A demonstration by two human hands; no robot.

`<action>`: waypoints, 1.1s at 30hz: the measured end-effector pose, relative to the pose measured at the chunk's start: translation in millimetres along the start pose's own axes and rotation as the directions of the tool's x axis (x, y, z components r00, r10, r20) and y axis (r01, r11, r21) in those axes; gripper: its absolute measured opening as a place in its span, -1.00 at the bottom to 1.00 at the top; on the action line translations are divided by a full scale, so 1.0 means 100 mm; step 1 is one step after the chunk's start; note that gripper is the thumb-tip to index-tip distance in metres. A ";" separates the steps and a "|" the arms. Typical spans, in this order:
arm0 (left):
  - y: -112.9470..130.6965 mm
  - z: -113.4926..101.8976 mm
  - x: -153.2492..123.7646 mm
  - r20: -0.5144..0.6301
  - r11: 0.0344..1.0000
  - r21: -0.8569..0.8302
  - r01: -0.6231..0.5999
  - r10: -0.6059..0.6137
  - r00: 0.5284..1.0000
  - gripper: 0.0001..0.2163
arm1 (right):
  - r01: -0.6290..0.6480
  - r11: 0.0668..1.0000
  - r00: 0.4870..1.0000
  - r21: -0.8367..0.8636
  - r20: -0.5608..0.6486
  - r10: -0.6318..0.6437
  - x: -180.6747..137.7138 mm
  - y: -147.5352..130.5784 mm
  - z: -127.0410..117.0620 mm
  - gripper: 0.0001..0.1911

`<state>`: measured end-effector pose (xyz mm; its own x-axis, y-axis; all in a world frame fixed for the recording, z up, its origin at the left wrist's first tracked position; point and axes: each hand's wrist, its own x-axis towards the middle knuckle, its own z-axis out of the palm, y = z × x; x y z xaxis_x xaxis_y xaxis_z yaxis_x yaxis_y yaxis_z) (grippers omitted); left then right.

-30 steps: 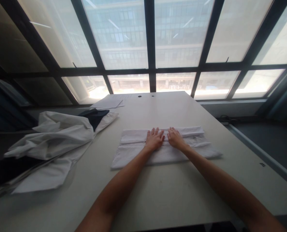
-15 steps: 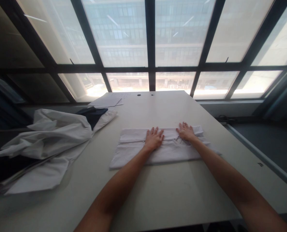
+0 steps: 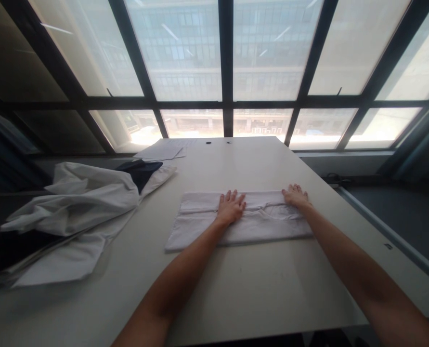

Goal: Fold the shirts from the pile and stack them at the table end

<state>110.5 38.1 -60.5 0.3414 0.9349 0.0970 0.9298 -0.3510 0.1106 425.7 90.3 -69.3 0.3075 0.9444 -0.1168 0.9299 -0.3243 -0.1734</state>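
Observation:
A folded white garment [image 3: 200, 226] lies flat across the middle of the pale table [image 3: 257, 289]. My left hand [image 3: 230, 208] rests on its centre, palm down, fingers spread and open. My right hand [image 3: 295, 196] lies flat on the garment's far right end, fingers stretched out, holding nothing. Both forearms reach in from the near edge.
A heap of white and dark clothes [image 3: 80, 202] covers the table's left side. Sheets of paper [image 3: 162, 152] lie at the far left corner. Two small dark holes [image 3: 209, 142] mark the far edge. Large windows [image 3: 225, 62] stand behind; the floor drops away on the right.
My right hand has slid rightwards along the garment from beside the left hand to its right end, flattening the cloth. My left hand has stayed in place.

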 end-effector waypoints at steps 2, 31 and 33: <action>0.00 0.00 0.00 0.009 1.000 0.000 0.004 -0.004 1.000 -0.48 | -0.027 1.000 1.000 0.003 0.000 0.027 0.02 -0.03 -0.07 -0.27; 0.00 -0.01 0.02 0.029 1.000 0.011 0.004 -0.004 1.000 -0.47 | 0.065 0.996 0.989 -0.055 -0.132 -0.072 -0.17 -0.21 0.19 -0.29; 0.00 0.00 0.02 0.038 1.000 0.012 0.006 -0.007 0.999 -0.47 | 0.074 0.996 0.987 -0.052 -0.137 -0.080 -0.17 -0.20 0.18 -0.29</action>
<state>111.1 40.2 -59.8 0.3399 0.9386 0.0591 0.9336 -0.3444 0.0990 397.8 80.0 -81.6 0.2568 0.9659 0.0329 0.9593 -0.2506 -0.1304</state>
